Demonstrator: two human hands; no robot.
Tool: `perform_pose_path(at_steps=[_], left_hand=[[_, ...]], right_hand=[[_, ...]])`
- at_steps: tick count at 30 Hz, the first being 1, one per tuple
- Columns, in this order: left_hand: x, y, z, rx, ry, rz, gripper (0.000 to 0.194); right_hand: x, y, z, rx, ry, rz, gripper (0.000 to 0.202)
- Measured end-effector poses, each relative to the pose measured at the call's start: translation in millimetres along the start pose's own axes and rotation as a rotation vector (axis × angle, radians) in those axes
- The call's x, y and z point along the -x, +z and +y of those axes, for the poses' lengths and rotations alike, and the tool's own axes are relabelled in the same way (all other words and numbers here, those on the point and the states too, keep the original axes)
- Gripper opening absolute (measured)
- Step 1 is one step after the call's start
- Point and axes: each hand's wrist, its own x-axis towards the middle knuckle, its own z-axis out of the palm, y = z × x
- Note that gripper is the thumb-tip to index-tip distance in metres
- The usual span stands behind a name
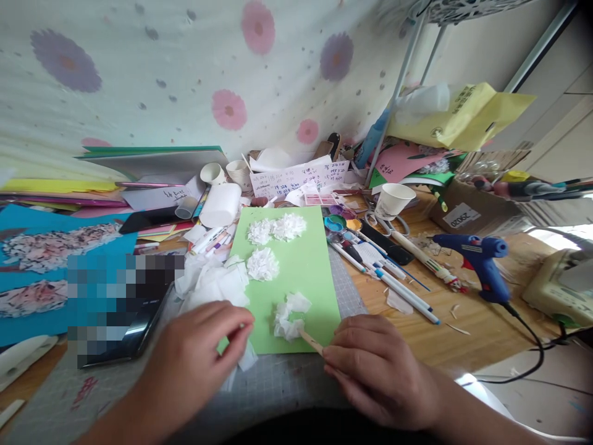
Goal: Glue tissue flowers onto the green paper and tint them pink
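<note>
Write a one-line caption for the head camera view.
Right hand holding a wooden stick at a ring of crumpled white tissue on green paper.

On the green paper (312,259), the right part is bare, and a hand could pass there between the far paper flowers (263,264) and the near tissue ring (291,316). On the left, the tissue pile (217,281) and the phone (139,321) stand in the way. On the right, pens (405,293) block the low way, then the glue gun (484,256) with its cable (532,337). At the far side, paper cups (212,174) and a white roll (220,205) close the passage.
</note>
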Motion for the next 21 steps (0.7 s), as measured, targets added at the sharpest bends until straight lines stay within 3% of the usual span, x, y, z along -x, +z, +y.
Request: perform_pose_path(at_steps=[3, 7, 10, 14, 21], left_hand=[[4, -12.4, -16, 0.014, -0.123, -0.122, 0.009], [6, -19.2, -12, 0.043, -0.064, -0.365, 0.023], [4, -20.6, -3, 0.062, -0.024, -0.471, 0.020], [2, -18.4, -2, 0.054, 0.002, -0.444, 0.013], [2, -10.7, -7, 0.184, -0.088, -0.235, 0.017]], right_hand=[[2, 0, 0, -0.005, -0.002, -0.005, 0.018], [4, -1, 0, -0.002, 0.002, 0.007, 0.021], [4, -1, 0, 0.000, 0.009, 0.007, 0.021], [5, -1, 0, -0.008, -0.002, 0.008, 0.021], [5, -2, -1, -0.038, -0.013, 0.050, 0.020]])
